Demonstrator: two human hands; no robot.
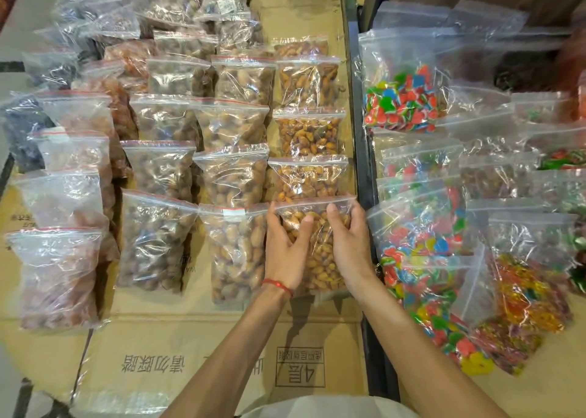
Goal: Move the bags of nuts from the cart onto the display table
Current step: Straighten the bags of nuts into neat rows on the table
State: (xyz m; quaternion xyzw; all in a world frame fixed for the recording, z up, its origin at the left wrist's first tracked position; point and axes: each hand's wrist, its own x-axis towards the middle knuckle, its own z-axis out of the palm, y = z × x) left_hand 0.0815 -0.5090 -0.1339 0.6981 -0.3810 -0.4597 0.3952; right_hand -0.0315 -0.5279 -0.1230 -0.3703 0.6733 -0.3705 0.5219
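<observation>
Clear zip bags of brown nuts point(231, 176) lie in rows on flattened cardboard point(222, 338); bags of bright candy point(409, 100) crowd the surface to the right. At the near end of the rightmost row, a person's left hand point(285, 252) and right hand point(350, 246) grip a bag of golden nuts point(320, 256) by its sides, thumbs curled over its face.

Flattened cardboard point(222, 338) formed the surface; bags of nuts point(234, 176) lay on it in rows from nine to twelve o'clock.
</observation>
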